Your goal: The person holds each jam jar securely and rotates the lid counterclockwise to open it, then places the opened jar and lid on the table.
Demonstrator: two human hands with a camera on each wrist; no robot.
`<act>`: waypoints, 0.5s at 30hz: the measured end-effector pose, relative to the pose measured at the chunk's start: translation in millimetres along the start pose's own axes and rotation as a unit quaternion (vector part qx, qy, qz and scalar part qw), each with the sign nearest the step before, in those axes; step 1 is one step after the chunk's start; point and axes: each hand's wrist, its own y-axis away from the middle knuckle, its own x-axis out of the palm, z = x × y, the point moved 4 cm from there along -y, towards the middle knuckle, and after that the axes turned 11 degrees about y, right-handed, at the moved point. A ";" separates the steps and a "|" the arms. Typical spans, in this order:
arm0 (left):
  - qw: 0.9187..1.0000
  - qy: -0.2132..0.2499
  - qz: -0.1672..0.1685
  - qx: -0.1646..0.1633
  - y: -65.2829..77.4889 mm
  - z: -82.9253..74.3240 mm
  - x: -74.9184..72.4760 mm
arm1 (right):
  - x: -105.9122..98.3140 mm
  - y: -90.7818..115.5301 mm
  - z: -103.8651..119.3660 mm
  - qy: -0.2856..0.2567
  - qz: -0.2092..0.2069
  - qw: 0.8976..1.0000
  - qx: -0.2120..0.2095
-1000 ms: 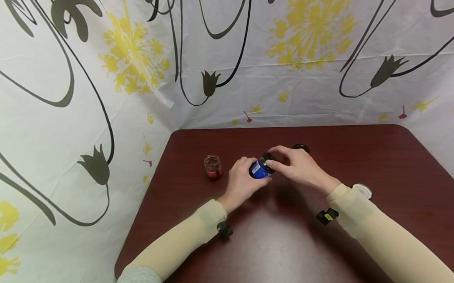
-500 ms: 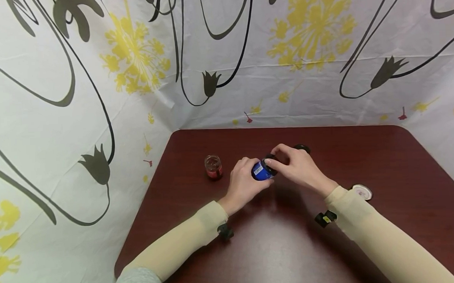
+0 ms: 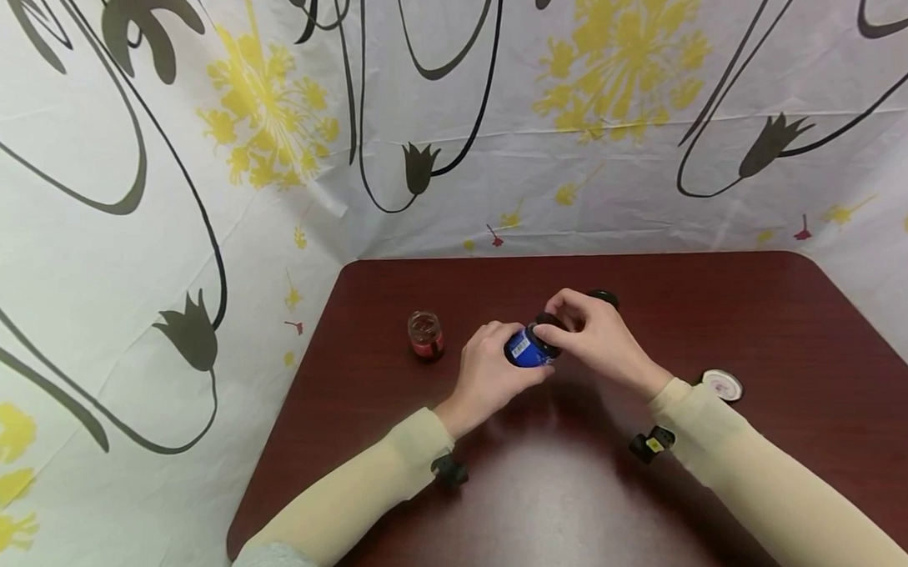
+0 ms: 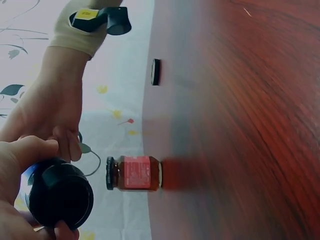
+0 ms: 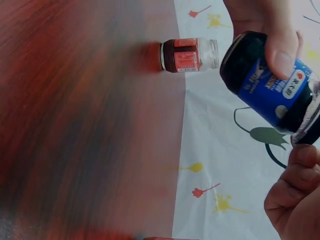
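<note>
Blue jar (image 3: 527, 348) crept toward my 4 o'clock this last second, above the table (image 3: 566, 471). Left hand (image 3: 493, 365) wraps it, right hand (image 3: 606, 341) pinches its black top (image 3: 549, 320), so the work's at that end; can't tell if it's loose. Red-label jar (image 3: 427, 336) sits at its 9 o'clock.

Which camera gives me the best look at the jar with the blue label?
The right wrist view: the jar appears large, its blue label turned toward the camera. The head view shows it small and partly covered; the left wrist view shows mainly its dark end.
</note>
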 end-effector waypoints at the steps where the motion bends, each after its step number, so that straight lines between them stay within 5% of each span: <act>1: 1.000 0.000 0.002 0.000 0.3 -1.2 -0.1 | 0.1 0.6 0.4 -0.007 -0.004 1.000 -0.004; 15: 1.000 -0.002 0.025 0.002 -0.1 -13.9 -3.1 | -1.9 6.6 6.2 -0.094 -0.014 0.995 -0.021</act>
